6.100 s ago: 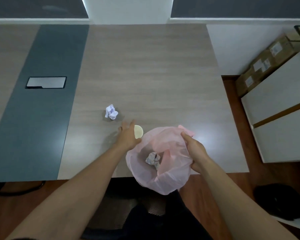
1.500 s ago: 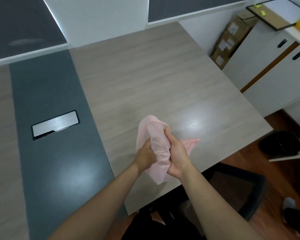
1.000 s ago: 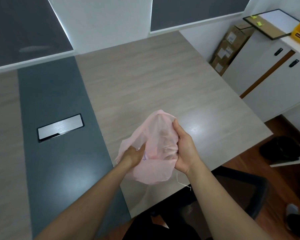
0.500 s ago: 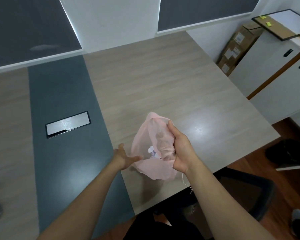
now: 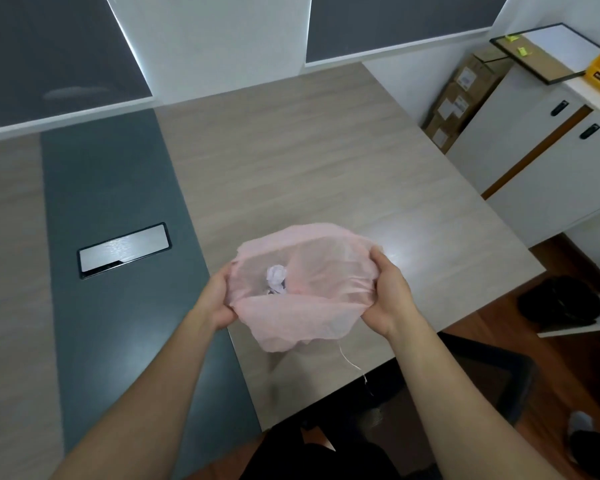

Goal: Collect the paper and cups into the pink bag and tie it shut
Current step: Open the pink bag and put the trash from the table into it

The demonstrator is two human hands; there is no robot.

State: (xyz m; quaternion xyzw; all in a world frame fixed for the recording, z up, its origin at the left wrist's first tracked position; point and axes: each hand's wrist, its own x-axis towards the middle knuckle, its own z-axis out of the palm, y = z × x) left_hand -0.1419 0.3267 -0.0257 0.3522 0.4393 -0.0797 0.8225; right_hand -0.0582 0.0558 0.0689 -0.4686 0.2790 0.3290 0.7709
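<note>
A thin pink bag (image 5: 312,310) is held above the near part of the wooden table (image 5: 291,168), its mouth stretched wide between both hands. My left hand (image 5: 217,299) grips the left rim. My right hand (image 5: 388,296) grips the right rim. Inside the bag a white crumpled paper ball (image 5: 276,274) shows through the opening. No cup can be made out through the plastic. A thin thread (image 5: 350,360) dangles from the bag's bottom.
A dark grey strip with a silver cable hatch (image 5: 123,250) runs down the table's left. White cabinets (image 5: 548,161) and cardboard boxes (image 5: 461,98) stand to the right. A black chair (image 5: 482,379) sits below the table edge, and a black bag (image 5: 560,299) lies on the floor.
My left hand, open half a second ago, has taken hold of the bag's left rim. Both hands have pulled apart, opening the bunched bag wide. The view has shifted slightly.
</note>
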